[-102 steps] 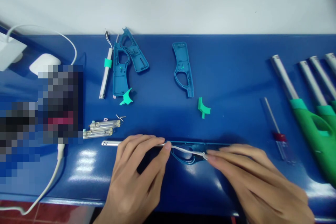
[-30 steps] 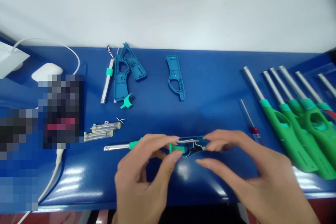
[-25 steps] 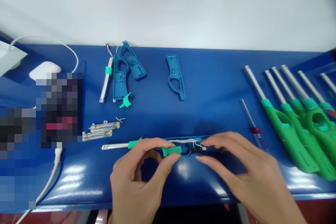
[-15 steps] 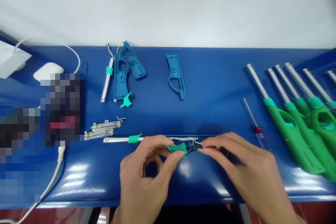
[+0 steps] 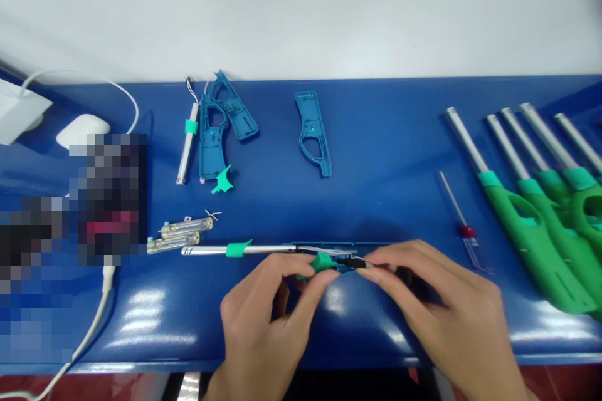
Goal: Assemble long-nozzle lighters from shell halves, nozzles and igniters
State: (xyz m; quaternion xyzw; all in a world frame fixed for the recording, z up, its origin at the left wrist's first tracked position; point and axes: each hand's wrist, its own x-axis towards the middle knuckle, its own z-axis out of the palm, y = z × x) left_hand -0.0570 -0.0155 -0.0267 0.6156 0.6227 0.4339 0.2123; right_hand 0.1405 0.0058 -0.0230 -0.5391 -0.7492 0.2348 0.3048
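Observation:
My left hand (image 5: 268,319) pinches a small green plastic trigger (image 5: 322,260) between thumb and fingers. Opposite it, my right hand (image 5: 451,307) grips a small black igniter part (image 5: 352,262) with white wires, at its right end. The two parts meet or nearly touch; the exact join is too small to tell. Just behind the fingers lies a silver metal tube (image 5: 204,250) with a green collar (image 5: 239,249), its wires running right. A blue plastic shell (image 5: 369,244) shows partly beneath, mostly hidden by my hands.
Blue handle halves (image 5: 214,144) and another half (image 5: 314,131) lie farther back, near a second tube (image 5: 187,150) and loose trigger (image 5: 223,182). Clear fuel tanks (image 5: 188,225) sit left. A screwdriver (image 5: 468,232) and several green lighters (image 5: 540,244) lie right; a white cable (image 5: 101,307) runs left.
The green trigger has turned in my left fingers and moved closer to the black igniter part. My left hand has shifted slightly right; the view has moved a little.

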